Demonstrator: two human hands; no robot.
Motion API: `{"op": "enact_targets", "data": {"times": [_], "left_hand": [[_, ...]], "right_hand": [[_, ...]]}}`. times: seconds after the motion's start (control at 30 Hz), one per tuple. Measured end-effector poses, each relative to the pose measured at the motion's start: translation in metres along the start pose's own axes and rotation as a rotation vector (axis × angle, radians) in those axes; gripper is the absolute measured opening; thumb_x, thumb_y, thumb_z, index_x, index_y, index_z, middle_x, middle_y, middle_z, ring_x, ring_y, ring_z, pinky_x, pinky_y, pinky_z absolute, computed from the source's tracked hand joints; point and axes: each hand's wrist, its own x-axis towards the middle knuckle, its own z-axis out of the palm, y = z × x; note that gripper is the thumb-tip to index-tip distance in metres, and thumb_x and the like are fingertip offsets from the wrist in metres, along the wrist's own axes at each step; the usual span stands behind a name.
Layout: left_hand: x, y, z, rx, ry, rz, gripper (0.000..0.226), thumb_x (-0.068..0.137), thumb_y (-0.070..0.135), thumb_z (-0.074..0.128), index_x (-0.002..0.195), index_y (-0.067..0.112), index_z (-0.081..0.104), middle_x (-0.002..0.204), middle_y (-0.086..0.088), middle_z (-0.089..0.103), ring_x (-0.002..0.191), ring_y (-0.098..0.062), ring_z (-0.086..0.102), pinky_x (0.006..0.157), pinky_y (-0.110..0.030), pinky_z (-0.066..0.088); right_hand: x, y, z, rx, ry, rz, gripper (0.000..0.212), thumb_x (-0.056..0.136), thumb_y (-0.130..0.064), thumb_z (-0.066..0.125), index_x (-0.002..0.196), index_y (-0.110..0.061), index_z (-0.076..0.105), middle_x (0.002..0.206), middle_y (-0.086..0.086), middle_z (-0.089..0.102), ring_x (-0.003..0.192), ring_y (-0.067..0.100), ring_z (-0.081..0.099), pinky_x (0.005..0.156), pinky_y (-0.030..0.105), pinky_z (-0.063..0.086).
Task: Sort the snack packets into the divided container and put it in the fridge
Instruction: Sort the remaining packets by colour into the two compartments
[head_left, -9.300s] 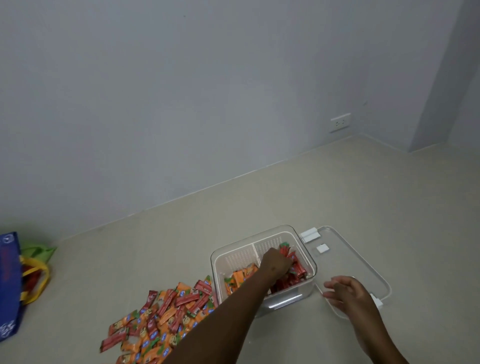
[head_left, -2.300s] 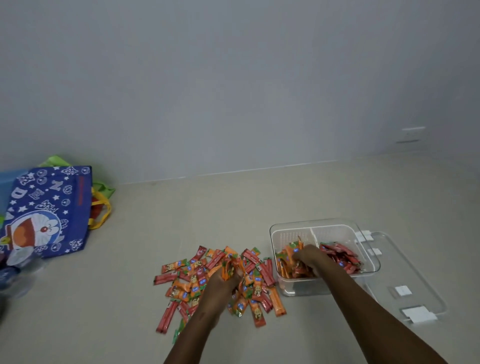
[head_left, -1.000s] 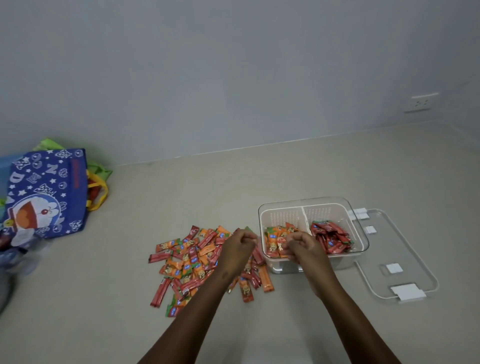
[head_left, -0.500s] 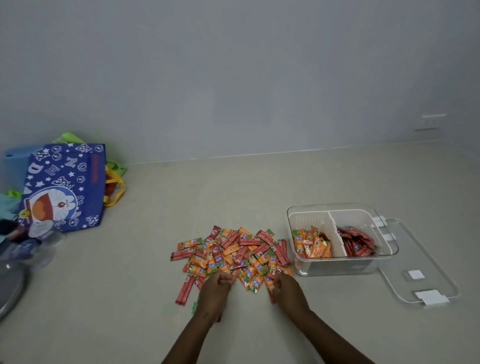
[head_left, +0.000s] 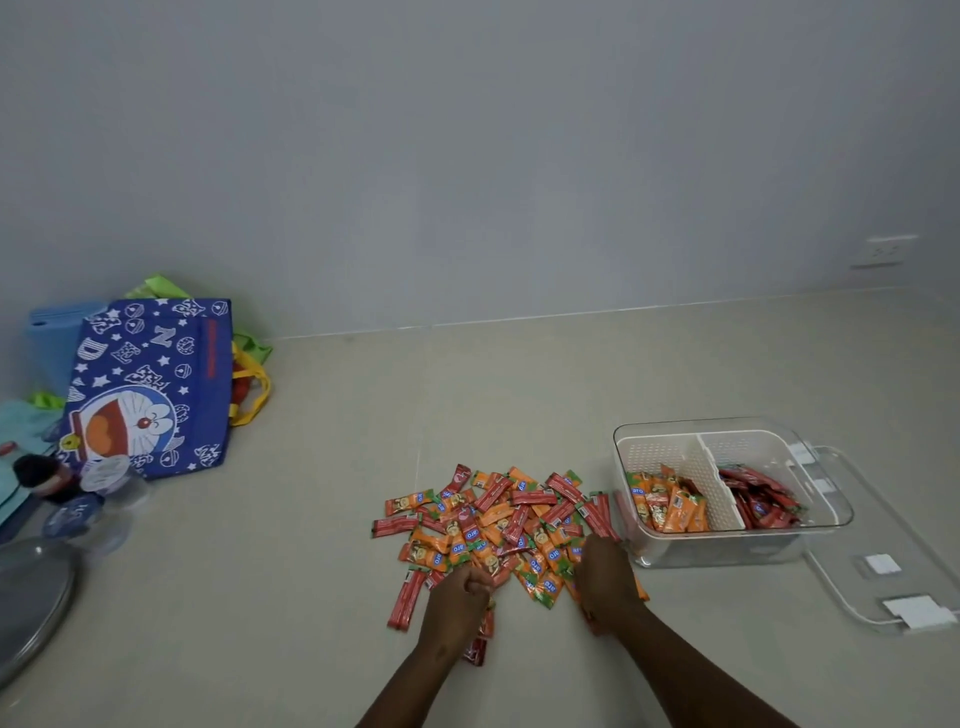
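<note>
Both my left hand (head_left: 460, 597) and right hand (head_left: 605, 579) curl into the snack packet pile (head_left: 498, 525), contents hidden; I'd grab one colour only, divided container (head_left: 826, 525) at three o'clock.

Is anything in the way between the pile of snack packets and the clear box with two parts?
Nothing visible. The pile of red and orange snack packets lies right beside the clear divided container, whose top is open. Its clear lid lies on the far side, out of the path.

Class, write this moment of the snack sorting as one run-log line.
stage: sorting | left hand: on pile | right hand: on pile | container: orange left, red right | lid: off, beside
</note>
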Motion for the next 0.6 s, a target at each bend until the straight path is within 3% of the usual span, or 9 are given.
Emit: {"op": "enact_targets", "data": {"times": [0.17, 0.23, 0.33, 0.4, 0.5, 0.6], "left_hand": [[0.024, 0.015, 0.021, 0.162, -0.03, 0.182, 0.022, 0.094, 0.014, 0.047, 0.09, 0.022, 0.067, 0.095, 0.006, 0.068, 0.086, -0.009, 0.06, 0.076, -0.027, 0.049], [0.035, 0.026, 0.031, 0.3, -0.052, 0.341, 0.025, 0.093, 0.012, 0.046, 0.096, 0.021, 0.07, 0.101, 0.004, 0.069, 0.09, -0.009, 0.059, 0.079, -0.023, 0.045], [0.06, 0.039, 0.046, 0.536, -0.071, 0.626, 0.031, 0.087, 0.004, 0.051, 0.105, 0.02, 0.07, 0.109, 0.001, 0.069, 0.103, -0.016, 0.058, 0.089, -0.028, 0.045], [0.074, 0.041, 0.054, 0.682, -0.094, 0.728, 0.034, 0.083, 0.001, 0.055, 0.108, 0.021, 0.068, 0.11, 0.001, 0.068, 0.104, -0.018, 0.055, 0.085, -0.032, 0.048], [0.085, 0.036, 0.062, 0.885, -0.126, 0.82, 0.027, 0.083, 0.009, 0.059, 0.106, 0.022, 0.066, 0.106, 0.002, 0.066, 0.101, -0.02, 0.051, 0.079, -0.039, 0.049], [0.088, 0.03, 0.065, 0.912, -0.111, 0.796, 0.02, 0.087, 0.021, 0.059, 0.105, 0.024, 0.067, 0.104, 0.003, 0.063, 0.102, -0.018, 0.05, 0.082, -0.038, 0.044]], "right_hand": [[-0.01, -0.001, -0.012, 0.223, -0.036, 0.089, 0.025, 0.082, -0.004, 0.057, 0.106, -0.004, 0.056, 0.103, 0.01, 0.066, 0.098, 0.026, 0.064, 0.081, 0.028, 0.049], [-0.017, 0.001, -0.016, 0.355, -0.012, 0.106, 0.017, 0.085, -0.006, 0.051, 0.1, -0.011, 0.059, 0.095, 0.005, 0.068, 0.093, 0.023, 0.066, 0.081, 0.032, 0.054], [-0.036, 0.001, -0.032, 0.54, -0.046, 0.174, 0.018, 0.09, -0.009, 0.046, 0.09, -0.022, 0.059, 0.085, -0.001, 0.067, 0.08, 0.017, 0.066, 0.067, 0.031, 0.053], [-0.048, 0.006, -0.042, 0.651, -0.114, 0.262, 0.018, 0.088, -0.008, 0.046, 0.083, -0.019, 0.06, 0.08, 0.002, 0.068, 0.075, 0.019, 0.066, 0.066, 0.033, 0.052], [-0.057, 0.019, -0.05, 0.855, -0.207, 0.38, 0.014, 0.085, -0.003, 0.043, 0.077, -0.007, 0.054, 0.07, 0.011, 0.063, 0.063, 0.024, 0.061, 0.064, 0.042, 0.053], [-0.058, 0.028, -0.054, 1.226, -0.243, 0.449, 0.015, 0.08, 0.006, 0.035, 0.078, -0.002, 0.048, 0.067, 0.017, 0.052, 0.059, 0.027, 0.053, 0.055, 0.035, 0.045]]}}
